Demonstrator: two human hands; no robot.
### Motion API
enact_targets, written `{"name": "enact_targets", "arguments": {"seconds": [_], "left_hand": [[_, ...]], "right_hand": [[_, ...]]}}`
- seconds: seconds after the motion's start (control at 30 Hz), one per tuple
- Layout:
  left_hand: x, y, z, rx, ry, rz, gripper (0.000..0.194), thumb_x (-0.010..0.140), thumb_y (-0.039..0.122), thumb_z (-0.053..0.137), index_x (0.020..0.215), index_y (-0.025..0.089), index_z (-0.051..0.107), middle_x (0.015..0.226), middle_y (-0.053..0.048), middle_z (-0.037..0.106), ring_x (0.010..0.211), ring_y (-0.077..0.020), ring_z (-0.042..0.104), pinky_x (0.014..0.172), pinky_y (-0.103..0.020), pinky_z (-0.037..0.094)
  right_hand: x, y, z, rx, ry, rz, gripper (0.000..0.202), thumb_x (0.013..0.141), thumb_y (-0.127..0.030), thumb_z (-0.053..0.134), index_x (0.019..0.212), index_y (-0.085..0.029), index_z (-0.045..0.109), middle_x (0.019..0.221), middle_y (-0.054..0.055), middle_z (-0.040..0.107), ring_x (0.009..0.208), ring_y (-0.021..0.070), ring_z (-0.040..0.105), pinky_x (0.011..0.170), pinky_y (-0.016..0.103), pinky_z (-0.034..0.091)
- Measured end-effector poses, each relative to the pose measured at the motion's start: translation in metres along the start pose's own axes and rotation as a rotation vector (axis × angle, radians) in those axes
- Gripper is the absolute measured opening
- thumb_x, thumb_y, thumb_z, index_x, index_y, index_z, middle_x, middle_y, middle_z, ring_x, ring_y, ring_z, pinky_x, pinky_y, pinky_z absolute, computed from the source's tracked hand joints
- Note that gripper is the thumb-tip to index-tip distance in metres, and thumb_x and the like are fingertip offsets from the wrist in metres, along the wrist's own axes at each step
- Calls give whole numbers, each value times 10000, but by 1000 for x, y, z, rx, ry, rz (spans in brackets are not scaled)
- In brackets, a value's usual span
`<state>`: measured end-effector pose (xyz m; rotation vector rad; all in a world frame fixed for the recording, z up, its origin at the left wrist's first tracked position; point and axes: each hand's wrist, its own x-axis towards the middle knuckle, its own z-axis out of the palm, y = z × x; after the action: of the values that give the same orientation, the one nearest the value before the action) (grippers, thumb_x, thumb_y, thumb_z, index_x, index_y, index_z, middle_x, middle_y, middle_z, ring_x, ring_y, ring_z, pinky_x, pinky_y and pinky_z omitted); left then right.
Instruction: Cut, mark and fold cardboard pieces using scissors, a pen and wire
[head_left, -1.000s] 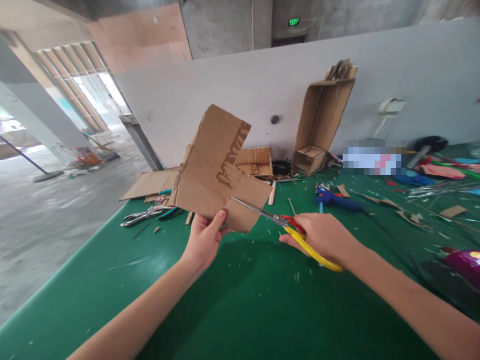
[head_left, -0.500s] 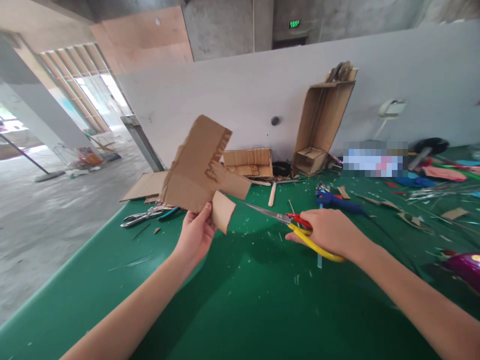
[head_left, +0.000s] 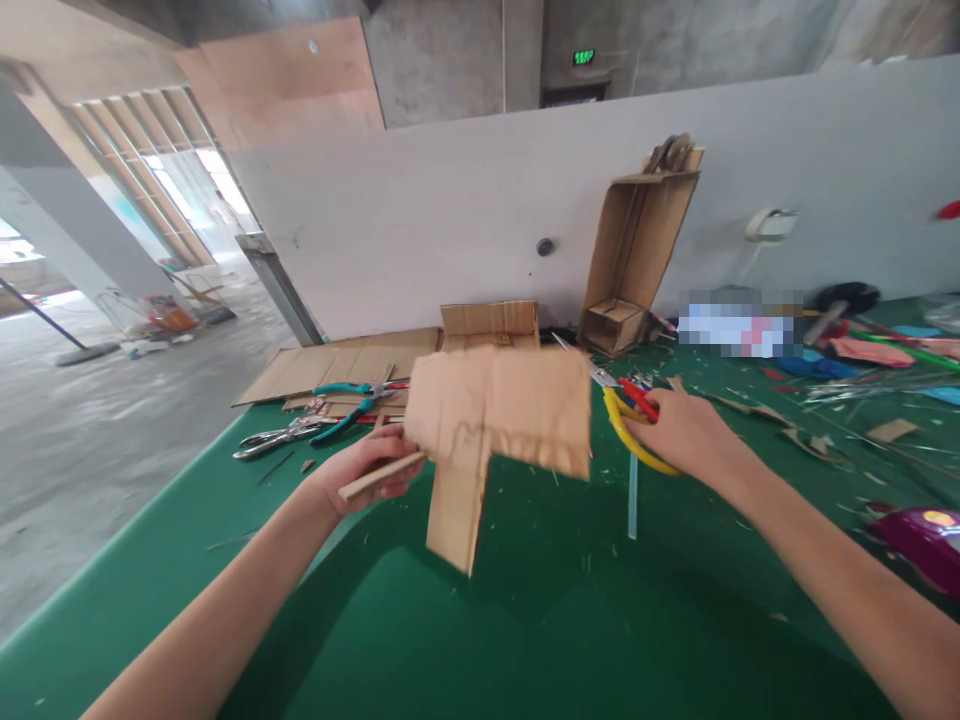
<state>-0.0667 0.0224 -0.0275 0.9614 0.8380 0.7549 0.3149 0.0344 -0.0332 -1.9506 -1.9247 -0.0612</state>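
Observation:
My left hand [head_left: 375,462] is closed on a brown cardboard piece [head_left: 506,405], pinched at its left end above the table. A wide part of it reaches right, and a narrow strip hangs down from it. A small flap juts out by my fingers, seen edge-on. To the right, my right hand [head_left: 682,432] grips a pair of scissors [head_left: 626,412] with one red and one yellow handle. The blades point up and left, just beyond the cardboard's right edge; the cardboard may hide part of them.
Pliers with teal handles [head_left: 352,400] and a silver tool [head_left: 277,437] lie at the left. Behind are flat cardboard [head_left: 345,360] and a tall cardboard box [head_left: 637,250] against the wall. A clear strip [head_left: 633,500], scraps and a purple object [head_left: 922,540] are on the green table [head_left: 525,640].
The cardboard has been turned over and swung down to the right, uncovering the teal pliers. My right hand has moved slightly right and up with the scissors, whose blades now tilt more upward.

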Motion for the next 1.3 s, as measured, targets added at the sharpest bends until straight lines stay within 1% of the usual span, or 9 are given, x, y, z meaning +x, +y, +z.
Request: {"name": "enact_targets", "arguments": {"seconds": [0.2, 0.3, 0.5, 0.73, 0.87, 0.93, 1.03, 1.17, 1.3], "left_hand": [[-6, 4, 16, 666, -192, -239, 344, 747, 382, 661, 1012, 179, 581, 881, -24, 680, 715, -166, 625, 568, -227, 454], [-11, 15, 17, 994, -171, -213, 425, 776, 477, 595, 1096, 199, 565, 745, 13, 629, 634, -150, 563, 535, -227, 388], [-10, 23, 11, 1110, 167, 182, 318, 819, 438, 506, 1030, 202, 548, 841, -10, 554, 754, -162, 520, 637, -254, 410], [12, -22, 43, 991, 205, 444, 171, 871, 316, 459, 983, 199, 512, 761, 7, 481, 709, -143, 488, 645, -253, 410], [13, -28, 53, 1191, 330, 586, 261, 889, 366, 445, 1094, 207, 480, 1039, -75, 535, 974, -215, 536, 795, -320, 446], [6, -22, 55, 1449, 350, 569, 359, 883, 429, 441, 1168, 213, 465, 1155, -103, 515, 1054, -268, 521, 860, -386, 424], [-10, -12, 60, 1756, 243, 361, 550, 825, 607, 428, 1219, 225, 462, 1107, -107, 548, 951, -309, 568, 779, -420, 435], [-22, -13, 73, 1885, 88, 236, 708, 694, 740, 481, 1164, 213, 530, 979, -103, 574, 883, -305, 565, 707, -379, 435], [-19, -16, 73, 1870, 71, 263, 664, 737, 649, 519, 1237, 213, 500, 1015, -106, 571, 938, -304, 533, 770, -395, 420]], "right_hand": [[-16, -26, 6, -3, 36, -146, 234, 780, -389, 577, 868, -174, 609, 858, 82, 674, 800, 230, 641, 636, 290, 451], [-24, -36, 6, -81, 68, -209, 283, 798, -395, 571, 968, -171, 608, 979, 81, 662, 838, 230, 641, 590, 282, 449], [-23, -50, 1, -132, -25, -207, 306, 813, -421, 519, 969, -179, 626, 950, 78, 682, 818, 241, 646, 547, 286, 431], [-11, -77, 3, 32, -287, -199, 251, 795, -397, 536, 870, -170, 609, 864, 102, 677, 769, 247, 644, 539, 279, 378], [-10, -96, 11, 96, -325, -236, 241, 829, -373, 533, 934, -161, 584, 924, 111, 675, 840, 238, 648, 584, 263, 400], [-13, -104, 12, 110, -360, -260, 238, 846, -365, 525, 948, -155, 569, 899, 108, 676, 773, 220, 654, 554, 256, 400], [-19, -111, 9, 106, -381, -324, 177, 842, -248, 539, 984, -143, 557, 981, 129, 658, 860, 229, 645, 623, 259, 421], [-23, -113, 6, 86, -389, -402, 232, 831, -238, 557, 1040, -138, 552, 1019, 137, 645, 950, 256, 621, 717, 287, 430], [-23, -110, 11, 63, -377, -420, 235, 847, -250, 535, 1052, -137, 559, 1004, 130, 652, 933, 246, 626, 724, 293, 439]]}}
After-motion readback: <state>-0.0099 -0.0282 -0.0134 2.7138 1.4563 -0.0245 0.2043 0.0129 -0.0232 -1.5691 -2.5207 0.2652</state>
